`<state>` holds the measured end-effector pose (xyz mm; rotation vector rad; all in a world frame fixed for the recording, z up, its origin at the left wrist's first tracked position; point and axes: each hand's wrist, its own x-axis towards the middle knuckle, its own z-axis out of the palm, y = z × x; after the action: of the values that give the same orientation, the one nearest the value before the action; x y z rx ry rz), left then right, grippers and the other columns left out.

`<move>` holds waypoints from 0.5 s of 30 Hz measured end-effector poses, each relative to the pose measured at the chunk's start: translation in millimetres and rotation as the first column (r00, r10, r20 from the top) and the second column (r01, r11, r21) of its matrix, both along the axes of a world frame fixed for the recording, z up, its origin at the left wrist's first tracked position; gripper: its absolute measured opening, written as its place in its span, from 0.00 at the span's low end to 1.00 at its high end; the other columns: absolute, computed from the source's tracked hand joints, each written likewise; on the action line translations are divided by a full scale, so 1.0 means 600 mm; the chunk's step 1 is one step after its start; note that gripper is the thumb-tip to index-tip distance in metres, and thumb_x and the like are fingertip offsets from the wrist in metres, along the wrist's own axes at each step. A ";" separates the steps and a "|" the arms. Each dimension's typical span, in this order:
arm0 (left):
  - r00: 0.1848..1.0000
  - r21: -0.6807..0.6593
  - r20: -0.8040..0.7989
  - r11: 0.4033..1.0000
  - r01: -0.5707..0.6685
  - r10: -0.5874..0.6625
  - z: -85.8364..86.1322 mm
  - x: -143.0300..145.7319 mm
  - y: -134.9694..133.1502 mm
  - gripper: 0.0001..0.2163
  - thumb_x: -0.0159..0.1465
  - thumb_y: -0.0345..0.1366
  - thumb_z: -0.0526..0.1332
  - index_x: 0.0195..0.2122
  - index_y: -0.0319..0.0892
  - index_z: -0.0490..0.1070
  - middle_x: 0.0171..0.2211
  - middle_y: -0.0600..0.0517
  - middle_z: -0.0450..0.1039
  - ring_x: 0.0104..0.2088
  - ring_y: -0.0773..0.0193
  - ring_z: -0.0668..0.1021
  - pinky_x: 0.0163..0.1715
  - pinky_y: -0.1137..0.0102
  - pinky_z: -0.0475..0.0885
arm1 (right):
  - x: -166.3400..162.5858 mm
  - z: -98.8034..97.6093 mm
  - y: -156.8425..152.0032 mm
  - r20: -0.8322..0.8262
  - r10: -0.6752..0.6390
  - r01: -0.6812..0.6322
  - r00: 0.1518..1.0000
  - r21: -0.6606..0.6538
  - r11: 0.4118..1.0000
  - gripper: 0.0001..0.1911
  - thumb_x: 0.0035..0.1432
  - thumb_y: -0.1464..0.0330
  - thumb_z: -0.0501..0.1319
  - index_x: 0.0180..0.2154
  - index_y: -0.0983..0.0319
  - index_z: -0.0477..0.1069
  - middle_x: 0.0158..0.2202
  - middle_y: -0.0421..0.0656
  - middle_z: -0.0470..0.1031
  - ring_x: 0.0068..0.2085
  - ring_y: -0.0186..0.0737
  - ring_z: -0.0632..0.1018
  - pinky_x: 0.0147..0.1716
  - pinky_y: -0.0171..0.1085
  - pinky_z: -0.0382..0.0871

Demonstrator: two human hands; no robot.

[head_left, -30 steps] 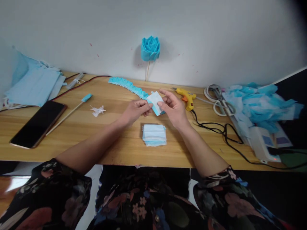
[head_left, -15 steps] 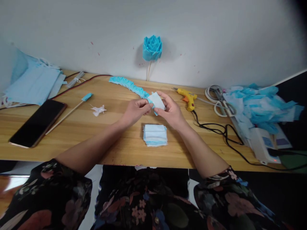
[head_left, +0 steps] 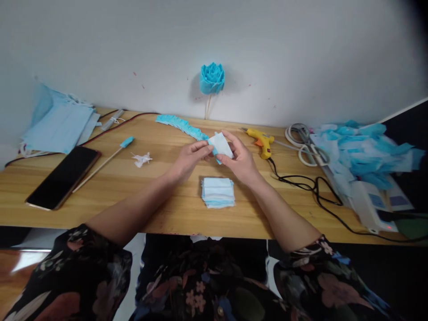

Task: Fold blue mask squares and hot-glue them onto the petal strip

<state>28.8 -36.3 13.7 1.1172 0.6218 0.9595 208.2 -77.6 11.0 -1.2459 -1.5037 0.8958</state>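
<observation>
My left hand and my right hand meet over the middle of the wooden table. Both pinch a small white and blue cloth square between them. Just nearer to me lies a small stack of the same pale blue squares. A curved row of folded blue pieces runs from the held square toward the wall.
A blue cloth rose on a stick leans on the wall. A yellow glue gun with a black cord, scissors and blue scraps lie right. A phone, a blue-tipped stick and face masks lie left.
Both hands have drawn closer round the cloth square, the right hand's fingers folding over it. The view has shifted slightly, so things sit a little lower.
</observation>
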 end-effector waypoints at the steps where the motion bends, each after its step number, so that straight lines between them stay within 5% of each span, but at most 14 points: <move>1: 1.000 0.004 0.002 1.000 -0.020 0.020 -0.001 0.000 0.001 0.15 0.55 0.47 0.72 0.33 0.38 0.78 0.29 0.53 0.75 0.33 0.68 0.75 0.36 0.72 0.70 | -0.001 -0.001 0.000 0.005 0.005 -0.005 1.000 -0.001 1.000 0.36 0.55 0.62 0.67 0.65 0.51 0.62 0.40 0.42 0.78 0.36 0.43 0.77 0.36 0.46 0.77; 7: 0.988 -0.016 -0.020 0.988 -0.151 0.151 -0.002 0.000 0.005 0.12 0.56 0.41 0.72 0.29 0.37 0.77 0.24 0.54 0.73 0.27 0.71 0.72 0.33 0.73 0.68 | -0.008 0.001 -0.001 0.049 0.025 -0.026 0.998 0.025 0.999 0.36 0.54 0.63 0.67 0.64 0.55 0.64 0.53 0.46 0.78 0.47 0.48 0.80 0.48 0.51 0.77; 11: 0.988 -0.100 0.071 0.987 -0.126 0.134 0.003 -0.001 0.005 0.16 0.56 0.44 0.72 0.40 0.39 0.78 0.28 0.54 0.75 0.29 0.69 0.75 0.34 0.71 0.70 | -0.008 0.005 -0.001 0.058 0.025 -0.028 0.998 0.062 0.998 0.35 0.55 0.62 0.67 0.63 0.56 0.64 0.61 0.47 0.74 0.54 0.49 0.78 0.54 0.51 0.74; 15: 0.994 -0.131 0.105 0.991 -0.016 0.030 0.004 0.002 0.003 0.22 0.56 0.49 0.73 0.44 0.38 0.78 0.34 0.49 0.78 0.35 0.64 0.78 0.38 0.68 0.71 | -0.006 0.003 0.001 0.049 -0.001 -0.003 0.999 0.082 0.997 0.35 0.55 0.60 0.68 0.63 0.55 0.64 0.60 0.47 0.75 0.51 0.49 0.79 0.50 0.50 0.77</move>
<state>29.7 -34.7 16.1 0.9392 0.6026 0.9784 204.7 -77.2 12.6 -1.2146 -1.5644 0.8010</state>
